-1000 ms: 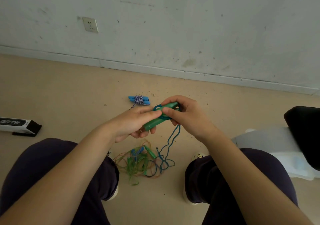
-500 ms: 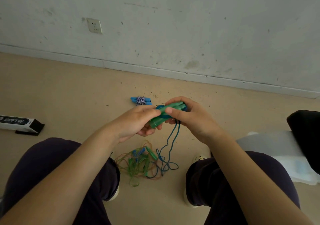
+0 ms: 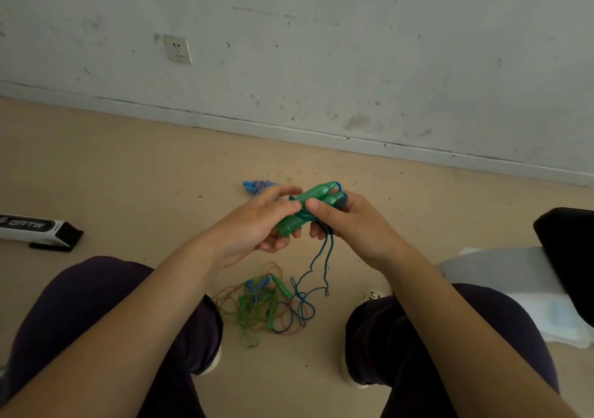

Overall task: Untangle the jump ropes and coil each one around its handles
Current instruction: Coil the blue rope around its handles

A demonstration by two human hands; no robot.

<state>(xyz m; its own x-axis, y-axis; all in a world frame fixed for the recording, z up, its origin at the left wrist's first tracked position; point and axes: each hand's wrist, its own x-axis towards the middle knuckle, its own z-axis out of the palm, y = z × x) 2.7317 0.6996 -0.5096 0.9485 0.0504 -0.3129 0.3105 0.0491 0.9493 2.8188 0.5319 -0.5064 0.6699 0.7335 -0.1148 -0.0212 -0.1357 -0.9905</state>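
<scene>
Tan floor (image 3: 112,167) meets scuffed grey wall (image 3: 353,48) bearing a socket (image 3: 177,49).

I see both forearms reaching in from the bottom corners, wrists converging mid-frame. Left hand (image 3: 257,225) has thumb on top and fingers curled under, pinching. Right hand (image 3: 350,221) mirrors it, thumb tip nearly touching the left thumb, fingers wrapped beneath. Knees spread either side.
</scene>
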